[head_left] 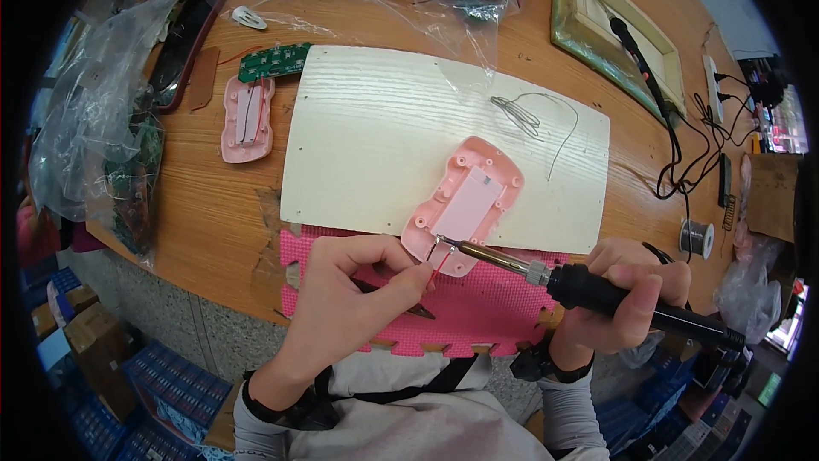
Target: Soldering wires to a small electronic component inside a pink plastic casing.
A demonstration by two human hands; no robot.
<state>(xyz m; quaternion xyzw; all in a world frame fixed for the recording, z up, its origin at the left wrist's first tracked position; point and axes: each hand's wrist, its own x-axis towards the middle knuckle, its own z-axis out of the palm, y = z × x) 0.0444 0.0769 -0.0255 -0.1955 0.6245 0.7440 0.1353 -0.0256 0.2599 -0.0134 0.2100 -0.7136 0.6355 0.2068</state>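
Note:
My right hand (621, 297) grips the black handle of a soldering iron (503, 261). The iron's tip touches, or nearly touches, a metal contact at the near end of a pink plastic shell (510, 173). This shell lies tilted with its hollow side up, partly on the white board and partly over the pink mat. My left hand (350, 303) is closed, thumb and forefinger pinching a thin red wire (440, 266) beside that contact. A dark pointed tool (420, 312) shows below the left fingers; most of it is hidden.
Under the work lie a white board (367, 145) and a pink foam mat (503, 312). Thin solder wire (519, 116) is coiled on the board. Left stand another pink shell (229, 133) and a green circuit board (271, 63). A solder spool (699, 239) and black cables (676, 162) are right.

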